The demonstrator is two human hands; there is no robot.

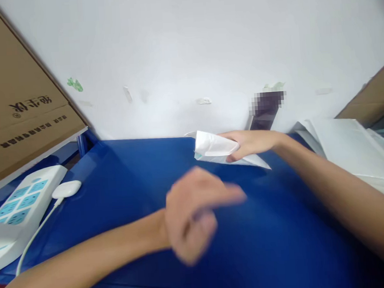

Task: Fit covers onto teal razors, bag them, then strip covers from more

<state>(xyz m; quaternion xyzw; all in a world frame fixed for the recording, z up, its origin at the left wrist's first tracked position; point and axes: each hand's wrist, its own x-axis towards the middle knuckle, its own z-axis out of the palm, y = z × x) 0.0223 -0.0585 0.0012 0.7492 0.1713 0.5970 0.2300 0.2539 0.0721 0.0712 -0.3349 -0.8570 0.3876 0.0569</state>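
My right hand (249,143) grips a folded white sheet (212,145) near the back of the blue table (131,179). The sheet looks thin and slightly glossy, and I cannot tell whether it is paper or plastic. Its left end is folded over, and a pointed corner sticks out below my wrist. In front of it my left hand (193,214) hovers above the table, smeared by motion. Its fingers look curled in, with one digit pointing right. Nothing shows in it, and it is apart from the sheet.
A white power strip (28,199) and a small white case (66,188) on a cable lie at left. Behind them stands a cardboard box (20,86). White sheets or bags (360,150) are piled at right. A dark phone-like object (265,112) leans on the wall.
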